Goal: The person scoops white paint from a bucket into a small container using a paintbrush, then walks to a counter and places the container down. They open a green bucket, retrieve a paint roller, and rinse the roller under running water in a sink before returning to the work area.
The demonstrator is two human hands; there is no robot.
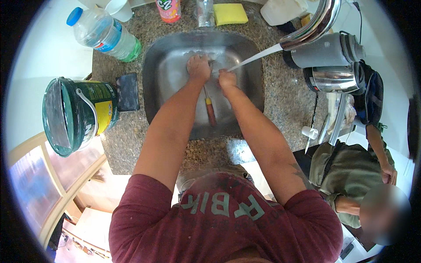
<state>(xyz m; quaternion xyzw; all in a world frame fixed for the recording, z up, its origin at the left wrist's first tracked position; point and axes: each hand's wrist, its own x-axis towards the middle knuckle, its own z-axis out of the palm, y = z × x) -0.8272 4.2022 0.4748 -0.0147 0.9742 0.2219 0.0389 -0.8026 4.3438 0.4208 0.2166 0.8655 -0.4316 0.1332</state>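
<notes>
In the steel sink [162, 70], my left hand [198, 68] is curled over the upper metal end of a tool whose orange-brown handle [211, 115] with a yellow band lies toward the near side of the basin. What exactly is under those fingers is hidden. A little to its right, my right hand [227, 79] has bent fingers where a stream of water comes down from the chrome faucet [309, 33]; whatever it holds, if anything, I cannot make out.
Around the sink on the granite counter [118, 153] are a plastic bottle [105, 39], green bucket [74, 118], dark slab [127, 92], yellow sponge [230, 13], steel kettle [333, 79] and several long tools [337, 114]. Another person [340, 168] in olive is close at the right.
</notes>
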